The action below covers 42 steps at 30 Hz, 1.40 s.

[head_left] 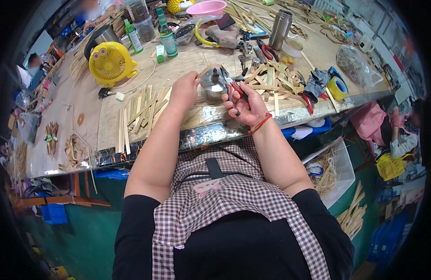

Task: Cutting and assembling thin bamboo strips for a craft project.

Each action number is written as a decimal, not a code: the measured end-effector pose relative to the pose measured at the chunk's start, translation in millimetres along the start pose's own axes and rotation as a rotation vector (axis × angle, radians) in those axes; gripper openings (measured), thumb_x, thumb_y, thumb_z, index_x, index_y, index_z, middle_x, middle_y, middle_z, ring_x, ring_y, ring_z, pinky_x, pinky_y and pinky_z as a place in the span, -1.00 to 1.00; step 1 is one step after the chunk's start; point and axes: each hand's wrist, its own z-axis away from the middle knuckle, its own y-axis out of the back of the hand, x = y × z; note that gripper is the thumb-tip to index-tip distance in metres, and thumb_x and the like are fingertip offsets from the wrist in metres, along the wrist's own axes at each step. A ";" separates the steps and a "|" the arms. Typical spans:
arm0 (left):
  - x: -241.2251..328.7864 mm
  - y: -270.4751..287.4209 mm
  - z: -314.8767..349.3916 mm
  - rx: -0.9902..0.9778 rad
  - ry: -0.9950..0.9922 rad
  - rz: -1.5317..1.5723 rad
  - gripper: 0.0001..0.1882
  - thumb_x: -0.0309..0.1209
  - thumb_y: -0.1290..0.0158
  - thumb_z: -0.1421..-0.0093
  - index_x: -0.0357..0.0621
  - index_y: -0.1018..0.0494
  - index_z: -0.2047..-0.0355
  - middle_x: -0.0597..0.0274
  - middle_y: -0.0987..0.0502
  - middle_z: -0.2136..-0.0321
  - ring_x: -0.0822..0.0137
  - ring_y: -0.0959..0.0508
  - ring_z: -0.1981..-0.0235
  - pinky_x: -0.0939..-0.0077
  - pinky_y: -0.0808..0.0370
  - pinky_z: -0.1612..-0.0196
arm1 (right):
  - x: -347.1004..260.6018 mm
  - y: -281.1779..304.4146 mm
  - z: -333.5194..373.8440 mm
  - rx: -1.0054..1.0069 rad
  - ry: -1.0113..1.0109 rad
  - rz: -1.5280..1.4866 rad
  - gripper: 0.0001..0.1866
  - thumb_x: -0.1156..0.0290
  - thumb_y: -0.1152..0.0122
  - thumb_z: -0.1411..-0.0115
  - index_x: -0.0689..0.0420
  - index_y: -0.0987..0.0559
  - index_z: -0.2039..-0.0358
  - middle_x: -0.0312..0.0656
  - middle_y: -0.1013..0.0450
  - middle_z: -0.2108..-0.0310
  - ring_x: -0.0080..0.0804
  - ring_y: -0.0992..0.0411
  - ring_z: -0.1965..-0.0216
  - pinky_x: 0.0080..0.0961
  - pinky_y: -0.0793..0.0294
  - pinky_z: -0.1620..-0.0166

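My left hand (pixel 185 90) is closed, with its fingertips pinching the end of a thin tan strip (pixel 206 70) that looks like bamboo. The strip curves over toward a round silver metal pot with a dark nozzle on top, like a spirit lamp (pixel 212 87), standing between my hands. In my right hand (pixel 251 103) are pliers (pixel 235 89) with red and black handles. Their jaws point away from me, beside the nozzle and close to the strip's far end. Whether the jaws grip the strip is too small to tell.
Flat bamboo strips (pixel 141 108) lie left of my arm, and a pile of short pieces (pixel 280 79) lies right. A yellow fan (pixel 111 63), green bottles (pixel 167 37), a steel flask (pixel 280 29) and yellow tape (pixel 337 88) stand around. People sit farther off.
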 end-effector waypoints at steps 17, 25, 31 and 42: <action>18.7 11.4 19.1 0.042 -0.048 0.003 -0.84 -0.39 -0.01 -0.27 -0.20 -0.44 0.21 -0.12 -0.55 0.35 -0.15 -0.53 0.27 0.08 -0.45 0.24 | 12.5 3.3 8.7 -0.161 0.038 0.009 -0.50 -0.07 0.19 -0.39 0.10 -0.35 0.47 -0.02 -0.46 0.23 -0.31 -0.38 0.39 -0.49 -0.39 0.45; 32.5 35.6 86.4 0.101 -0.065 0.239 -0.78 -0.49 -0.10 -0.21 -0.25 -0.47 0.13 -0.01 -0.57 0.33 0.03 -0.58 0.32 0.29 -0.50 0.25 | 19.8 6.0 59.2 -0.182 0.115 0.400 -0.70 0.28 0.05 -0.37 0.25 -0.41 0.40 0.12 -0.50 0.20 -0.24 -0.54 0.37 -0.36 -0.64 0.36; 20.1 43.2 99.7 0.038 0.019 0.332 -0.83 -0.49 -0.15 -0.18 -0.25 -0.53 0.21 0.07 -0.57 0.39 0.19 -0.57 0.39 0.41 -0.48 0.30 | 12.8 10.1 74.8 -0.071 0.097 0.581 -0.71 0.37 -0.09 -0.28 0.39 -0.50 0.19 0.10 -0.51 0.13 -0.22 -0.56 0.18 -0.31 -0.59 0.13; 20.3 11.9 117.1 0.061 0.019 -0.204 -0.91 -0.34 -0.20 -0.10 -0.04 -0.62 0.41 0.25 -0.54 0.48 0.13 -0.57 0.43 0.32 -0.48 0.39 | -0.6 51.0 57.5 0.441 0.600 0.617 -0.77 0.43 -0.01 -0.34 0.38 -0.49 0.17 -0.03 -0.51 0.22 -0.37 -0.52 0.27 -0.46 -0.57 0.19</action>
